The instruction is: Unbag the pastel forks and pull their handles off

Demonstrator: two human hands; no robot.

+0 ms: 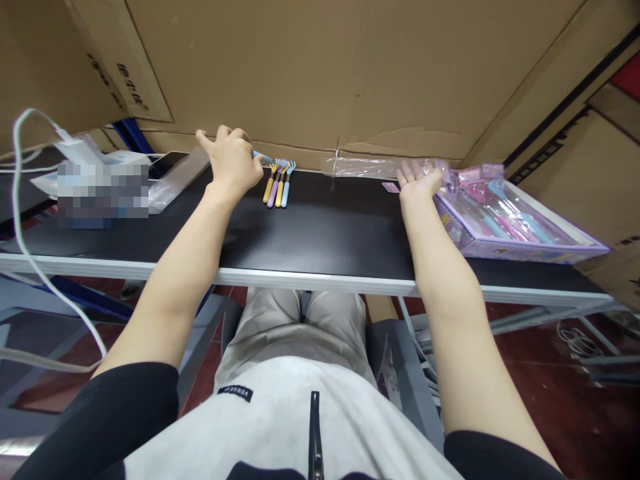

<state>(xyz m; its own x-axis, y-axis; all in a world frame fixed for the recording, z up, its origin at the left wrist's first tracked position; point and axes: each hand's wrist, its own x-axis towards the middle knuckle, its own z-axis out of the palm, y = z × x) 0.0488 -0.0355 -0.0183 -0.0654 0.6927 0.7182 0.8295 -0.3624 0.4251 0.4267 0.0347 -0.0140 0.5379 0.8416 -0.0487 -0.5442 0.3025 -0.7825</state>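
My left hand (231, 162) is at the far edge of the black table (320, 233), fingers pinched round the blue handle of a small utensil (261, 157). Just right of it lie three small forks (277, 183) with orange, purple and blue handles, side by side. My right hand (417, 181) rests on the table with fingers stretched out and apart, holding nothing. It lies next to a purple boxed cutlery set (505, 223) with a clear window and near a small pink tag (391, 187).
Crumpled clear plastic wrap (380, 165) lies along the back edge. At left are a clear bag (173, 183), a white charger (80, 152) with a cable (20, 220), and a blurred patch. Cardboard boxes (320, 67) wall off the back.
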